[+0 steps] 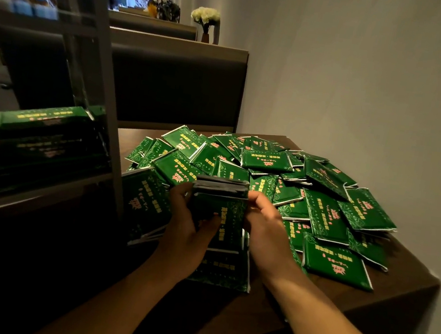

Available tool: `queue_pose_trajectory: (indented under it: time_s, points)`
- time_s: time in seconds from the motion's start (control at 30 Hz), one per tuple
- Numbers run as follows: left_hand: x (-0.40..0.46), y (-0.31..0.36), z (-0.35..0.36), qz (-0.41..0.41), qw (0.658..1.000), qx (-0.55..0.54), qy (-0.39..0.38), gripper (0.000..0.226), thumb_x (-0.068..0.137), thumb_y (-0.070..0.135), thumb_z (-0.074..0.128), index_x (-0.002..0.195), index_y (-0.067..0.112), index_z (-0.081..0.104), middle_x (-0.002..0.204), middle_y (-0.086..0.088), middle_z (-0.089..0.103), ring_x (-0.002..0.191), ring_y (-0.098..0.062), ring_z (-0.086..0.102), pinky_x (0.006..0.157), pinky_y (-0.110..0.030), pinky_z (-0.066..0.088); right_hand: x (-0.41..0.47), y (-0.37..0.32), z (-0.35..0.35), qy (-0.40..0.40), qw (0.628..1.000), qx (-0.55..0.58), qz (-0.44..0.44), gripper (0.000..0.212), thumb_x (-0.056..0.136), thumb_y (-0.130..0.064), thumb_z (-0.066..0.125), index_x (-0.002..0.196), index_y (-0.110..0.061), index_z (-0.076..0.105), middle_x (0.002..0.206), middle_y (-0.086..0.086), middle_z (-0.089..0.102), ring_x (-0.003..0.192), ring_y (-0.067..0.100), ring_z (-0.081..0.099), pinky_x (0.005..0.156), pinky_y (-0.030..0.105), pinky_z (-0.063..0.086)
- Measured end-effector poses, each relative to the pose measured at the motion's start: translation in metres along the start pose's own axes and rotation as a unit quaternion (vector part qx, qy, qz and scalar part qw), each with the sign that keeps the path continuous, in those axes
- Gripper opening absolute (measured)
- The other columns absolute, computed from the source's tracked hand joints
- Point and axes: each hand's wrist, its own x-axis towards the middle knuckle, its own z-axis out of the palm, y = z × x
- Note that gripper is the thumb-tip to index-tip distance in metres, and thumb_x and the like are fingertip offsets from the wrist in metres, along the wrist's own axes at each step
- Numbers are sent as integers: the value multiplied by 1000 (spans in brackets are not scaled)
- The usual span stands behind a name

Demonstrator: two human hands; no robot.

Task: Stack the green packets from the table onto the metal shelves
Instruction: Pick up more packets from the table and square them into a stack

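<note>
A small stack of green packets is held upright between both hands above the table's near edge. My left hand grips its left side with the thumb across the front. My right hand presses on its right side. Behind and to the right, a loose pile of green packets covers the brown table. On the metal shelf at the left, tall stacks of green packets stand behind the grey upright post.
The white wall is close on the right, along the table's far side. A dark bench back stands behind the table, with a vase of white flowers on a ledge above. An upper shelf board runs across the top left.
</note>
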Motion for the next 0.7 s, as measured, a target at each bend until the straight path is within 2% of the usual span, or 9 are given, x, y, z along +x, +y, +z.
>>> queue_pose_trajectory:
  time_s: [0.1, 0.17, 0.23, 0.33, 0.4, 0.47, 0.57, 0.63, 0.7]
  points:
    - [0, -1, 1, 1, 1000, 5, -10, 66, 90, 4, 58, 126, 42, 18, 119, 19, 51, 101, 17, 56, 77, -2, 45, -4, -1, -3, 0, 1000, -28, 5, 32, 101, -12, 38, 102, -28, 66, 104, 28, 64, 97, 46, 53, 75, 55, 46]
    - [-1, -2, 2, -10, 1000, 16, -24, 57, 91, 9, 59, 121, 46, 28, 114, 26, 53, 103, 20, 52, 77, -5, 44, -6, -1, -5, 0, 1000, -24, 13, 34, 101, -10, 37, 106, -29, 65, 106, 28, 64, 94, 43, 56, 72, 52, 48]
    - [-1, -2, 3, -23, 999, 19, -30, 47, 92, 15, 60, 114, 49, 37, 109, 28, 57, 105, 17, 52, 83, -12, 42, -7, 3, -6, -10, 1000, -27, 9, 35, 100, -14, 38, 124, -29, 59, 110, 15, 67, 87, 29, 63, 74, 39, 53]
    - [0, -2, 2, -5, 1000, 0, 4, 40, 91, 17, 60, 114, 44, 42, 106, 26, 62, 104, 11, 56, 83, -13, 44, -10, 6, -3, -62, 997, -43, -12, 53, 86, -27, 42, 138, -30, 48, 113, -1, 67, 104, 20, 62, 86, 33, 52]
    - [-1, 1, 1, 3, 1000, -9, 19, 39, 86, 21, 59, 113, 45, 42, 107, 26, 63, 103, 7, 59, 80, -9, 45, -12, 7, 1, -81, 996, -44, -11, 53, 83, -31, 43, 135, -40, 45, 120, -9, 63, 112, 11, 58, 96, 36, 48]
    - [-3, 0, 1, -4, 1000, -14, 5, 38, 90, 17, 58, 112, 43, 42, 105, 26, 64, 102, 7, 59, 77, -7, 45, -12, 8, 7, -84, 995, -50, -9, 45, 82, -32, 41, 122, -51, 45, 116, -15, 63, 110, 4, 56, 97, 35, 45]
    - [-3, -2, 2, -41, 998, -31, -19, 44, 93, 3, 53, 115, 39, 42, 99, 28, 67, 96, 10, 61, 73, -5, 46, -13, 10, 15, -98, 993, -73, -1, 40, 93, -19, 41, 115, -52, 39, 110, -17, 63, 102, -1, 58, 92, 30, 46]
    - [-1, -4, 1, -54, 998, -33, -7, 43, 93, 2, 52, 117, 37, 44, 98, 21, 68, 95, 7, 62, 72, -5, 45, -12, 10, 18, -104, 991, -80, -3, 44, 97, -8, 40, 115, -48, 38, 109, -17, 63, 100, -6, 58, 90, 26, 46]
    - [1, -4, 2, -58, 998, -35, 11, 39, 93, 5, 53, 117, 35, 47, 100, 18, 67, 96, 7, 61, 73, -5, 45, -8, 9, 18, -100, 991, -84, -2, 44, 97, -7, 40, 118, -45, 39, 111, -13, 63, 101, -4, 58, 90, 27, 46]
